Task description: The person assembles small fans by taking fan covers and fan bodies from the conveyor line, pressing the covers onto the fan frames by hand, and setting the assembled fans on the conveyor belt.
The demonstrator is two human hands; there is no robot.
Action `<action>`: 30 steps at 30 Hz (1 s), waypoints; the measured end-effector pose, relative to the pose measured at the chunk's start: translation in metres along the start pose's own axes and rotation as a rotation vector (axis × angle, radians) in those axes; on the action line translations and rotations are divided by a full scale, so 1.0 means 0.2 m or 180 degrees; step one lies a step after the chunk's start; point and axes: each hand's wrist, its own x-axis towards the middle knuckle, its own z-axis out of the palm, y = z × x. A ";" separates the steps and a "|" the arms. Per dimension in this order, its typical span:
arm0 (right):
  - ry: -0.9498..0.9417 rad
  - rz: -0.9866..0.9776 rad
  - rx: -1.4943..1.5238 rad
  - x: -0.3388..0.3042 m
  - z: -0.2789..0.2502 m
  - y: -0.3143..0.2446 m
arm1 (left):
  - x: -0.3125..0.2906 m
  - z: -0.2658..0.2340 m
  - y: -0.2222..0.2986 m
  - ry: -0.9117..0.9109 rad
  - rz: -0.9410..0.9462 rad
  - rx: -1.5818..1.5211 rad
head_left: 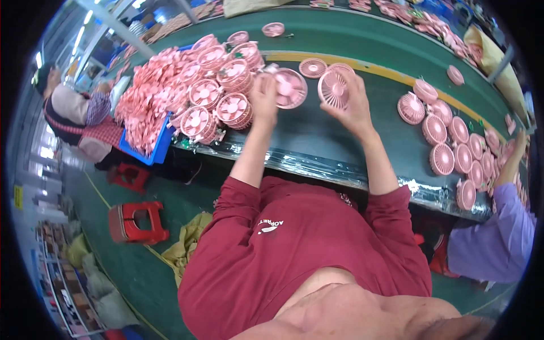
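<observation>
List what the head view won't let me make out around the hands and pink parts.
- Head view: left hand is blurred, so its exact grip by the bladed fan is unclear.
- Head view: the round grille hides part of the pink disc behind it.
- Head view: heaped pink parts cover the inside of the blue bin.

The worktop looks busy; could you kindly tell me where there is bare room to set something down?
The dark worktop is bare between the left forearm and right forearm, and between the right forearm and the round pink covers at right. It is crowded at left, with pink fans piled beside the blue bin.
</observation>
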 end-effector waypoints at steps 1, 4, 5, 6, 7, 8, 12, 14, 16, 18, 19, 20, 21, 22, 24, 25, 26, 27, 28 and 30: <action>-0.0129 -0.0027 0.0061 -0.01 0.01 -0.03 | -0.08 0.09 -0.01 -0.0162 -0.0175 -0.0140; -0.0599 -0.0236 -0.0062 -0.05 0.08 -0.06 | -0.20 0.22 -0.12 -0.0427 -0.0971 -0.1248; -0.0672 -0.0089 -0.0042 -0.06 0.09 -0.06 | -0.21 0.25 -0.12 -0.0422 -0.1356 -0.1634; -0.0720 -0.0034 -0.0100 -0.07 0.09 -0.05 | -0.24 0.28 -0.12 -0.0343 -0.1485 -0.1760; -0.0756 0.0005 -0.0164 -0.05 0.08 -0.04 | -0.23 0.28 -0.13 -0.0534 -0.1700 -0.2024; -0.0714 0.0032 -0.0193 -0.06 0.09 0.00 | -0.21 0.28 -0.12 -0.0755 -0.1912 -0.2285; -0.0674 0.0051 -0.0307 -0.05 0.11 0.09 | -0.19 0.33 -0.13 -0.0701 -0.2150 -0.2326; -0.0558 0.0046 -0.0270 -0.04 0.09 0.09 | -0.19 0.41 -0.14 -0.0594 -0.1873 -0.2118; -0.0361 0.0077 -0.0076 -0.04 0.09 0.11 | -0.20 0.49 -0.13 -0.0523 -0.1595 -0.1911; -0.0300 0.0406 0.0129 -0.04 0.12 0.13 | -0.20 0.53 -0.13 -0.0388 -0.1439 -0.1686; -0.0243 0.0765 0.0429 -0.05 0.16 0.13 | -0.19 0.53 -0.14 -0.0439 -0.1255 -0.1641; -0.0199 0.0950 0.0645 -0.05 0.19 0.14 | -0.17 0.53 -0.14 -0.0501 -0.1085 -0.1612; -0.0161 0.1121 0.1006 -0.04 0.22 0.15 | -0.15 0.53 -0.15 -0.0519 -0.0824 -0.1346; -0.0163 0.1473 0.1419 0.00 0.28 0.12 | -0.13 0.49 -0.16 -0.0565 -0.0199 -0.0614; -0.0228 0.1274 0.1763 0.05 0.35 0.13 | -0.08 0.45 -0.16 -0.0635 0.0076 -0.0415; -0.0264 0.1364 0.2223 0.08 0.41 0.11 | -0.05 0.39 -0.15 -0.0583 0.0253 -0.0061; -0.0248 0.1322 0.2306 0.14 0.43 0.04 | 0.00 0.35 -0.12 -0.0606 0.0643 0.0257; -0.0201 0.1406 0.2440 0.15 0.49 0.06 | 0.05 0.32 -0.10 -0.0614 0.1041 0.0573; -0.0152 0.1495 0.2570 0.16 0.53 0.07 | 0.07 0.32 -0.10 -0.0487 0.1154 0.0467; -0.0066 0.1644 0.2460 0.18 0.60 0.06 | 0.11 0.29 -0.10 -0.0361 0.0897 0.0158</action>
